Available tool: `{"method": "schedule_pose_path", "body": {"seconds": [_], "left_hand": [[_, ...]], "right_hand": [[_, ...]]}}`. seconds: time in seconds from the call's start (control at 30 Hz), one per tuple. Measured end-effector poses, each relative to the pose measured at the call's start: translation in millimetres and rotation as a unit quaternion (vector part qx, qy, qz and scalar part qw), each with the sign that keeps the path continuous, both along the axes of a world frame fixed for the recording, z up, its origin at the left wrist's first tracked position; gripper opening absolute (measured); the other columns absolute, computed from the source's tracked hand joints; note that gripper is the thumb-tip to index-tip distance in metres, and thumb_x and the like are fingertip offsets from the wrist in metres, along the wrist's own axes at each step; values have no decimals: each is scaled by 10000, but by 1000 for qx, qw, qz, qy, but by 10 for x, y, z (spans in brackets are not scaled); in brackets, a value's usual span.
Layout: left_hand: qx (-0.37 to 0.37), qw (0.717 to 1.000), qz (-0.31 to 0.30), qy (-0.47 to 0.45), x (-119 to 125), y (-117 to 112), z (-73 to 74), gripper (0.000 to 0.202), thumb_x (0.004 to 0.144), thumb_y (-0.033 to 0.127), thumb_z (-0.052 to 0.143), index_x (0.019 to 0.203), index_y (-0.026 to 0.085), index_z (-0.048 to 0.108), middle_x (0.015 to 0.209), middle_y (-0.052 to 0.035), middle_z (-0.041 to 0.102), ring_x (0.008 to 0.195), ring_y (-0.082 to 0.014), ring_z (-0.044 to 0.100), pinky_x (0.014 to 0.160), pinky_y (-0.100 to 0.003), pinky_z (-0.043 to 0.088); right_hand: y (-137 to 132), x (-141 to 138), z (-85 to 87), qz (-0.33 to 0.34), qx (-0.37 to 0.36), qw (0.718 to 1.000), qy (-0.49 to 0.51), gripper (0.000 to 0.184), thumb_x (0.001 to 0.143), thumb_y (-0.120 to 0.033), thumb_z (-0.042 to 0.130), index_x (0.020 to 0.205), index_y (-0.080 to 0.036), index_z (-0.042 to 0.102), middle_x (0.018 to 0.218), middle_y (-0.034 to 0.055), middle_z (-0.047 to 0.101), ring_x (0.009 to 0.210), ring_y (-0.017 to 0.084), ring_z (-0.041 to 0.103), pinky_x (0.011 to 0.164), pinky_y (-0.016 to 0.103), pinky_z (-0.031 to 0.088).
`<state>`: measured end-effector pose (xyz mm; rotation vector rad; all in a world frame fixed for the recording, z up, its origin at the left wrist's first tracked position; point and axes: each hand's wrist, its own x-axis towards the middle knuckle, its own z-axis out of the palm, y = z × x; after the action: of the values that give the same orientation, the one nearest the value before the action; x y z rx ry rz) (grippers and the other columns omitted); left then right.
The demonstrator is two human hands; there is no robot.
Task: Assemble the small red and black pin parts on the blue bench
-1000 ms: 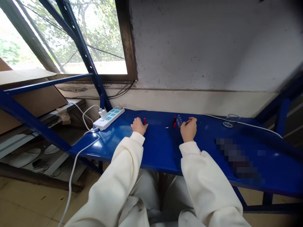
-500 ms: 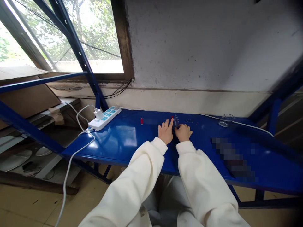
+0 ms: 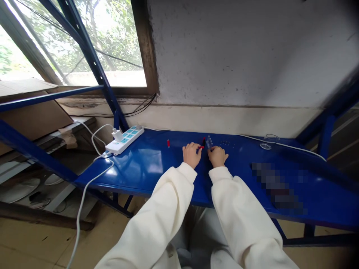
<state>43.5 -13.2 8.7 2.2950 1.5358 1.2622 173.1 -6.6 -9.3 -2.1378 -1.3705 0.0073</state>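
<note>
My left hand (image 3: 192, 155) is closed, thumb and fingers pinching a small red stick-like piece (image 3: 201, 147) whose exact kind is too small to tell. My right hand (image 3: 217, 156) has its fingers curled round the near end of a clear, knobbly plastic strip (image 3: 209, 141), which looks like a terminal block. Its near end is hidden by the fingers. Just left of the strip is a small red-and-black piece (image 3: 203, 141), close to my left fingertips. Several tiny screw-like parts (image 3: 225, 142) lie to the right of the strip.
A small red cylinder (image 3: 168, 143) stands on the blue table (image 3: 134, 164). At the left is a white power strip (image 3: 125, 140) with a plug and cable. A clear glass (image 3: 270, 139) lies at the back right; a blurred dark object (image 3: 276, 186) is nearer.
My left hand has drawn back slightly to the left, and its stretched fingers have closed on the red piece, uncovering the red-and-black piece. My right hand stays at the clear strip.
</note>
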Motion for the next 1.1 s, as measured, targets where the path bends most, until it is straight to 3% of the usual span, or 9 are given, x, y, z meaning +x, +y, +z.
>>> {"method": "schedule_pose_path", "body": {"seconds": [0.17, 0.33, 0.6, 1.1], "left_hand": [[-11, 985, -7, -174, -155, 47, -23, 115, 754, 266, 536, 790, 175, 597, 753, -19, 565, 629, -96, 496, 648, -248, 413], [-19, 974, -12, -227, -199, 56, -41, 101, 731, 253, 552, 758, 167, 598, 732, -19, 567, 611, -87, 502, 626, -232, 440], [-29, 971, -15, -238, -174, 49, -54, 116, 731, 268, 556, 759, 169, 609, 735, -25, 579, 621, -93, 517, 637, -246, 453], [-15, 962, -37, -271, -159, 54, -61, 127, 737, 279, 552, 757, 163, 600, 736, -29, 580, 632, -95, 529, 627, -241, 457]], "right_hand": [[-30, -87, 72, 91, 11, 995, -33, 155, 730, -259, 484, 768, -177, 610, 836, 61, 615, 838, 198, 524, 719, 322, 287], [-72, -190, 106, 167, 22, 983, -75, 128, 724, -253, 485, 720, -179, 589, 793, 40, 612, 805, 179, 525, 686, 294, 264], [-67, -182, 90, 122, 10, 991, -47, 114, 713, -251, 493, 705, -180, 581, 805, 39, 622, 791, 173, 545, 674, 290, 273], [-78, -209, 99, 136, -3, 989, -56, 104, 703, -260, 508, 699, -177, 571, 805, 37, 623, 783, 170, 551, 690, 293, 276]]}}
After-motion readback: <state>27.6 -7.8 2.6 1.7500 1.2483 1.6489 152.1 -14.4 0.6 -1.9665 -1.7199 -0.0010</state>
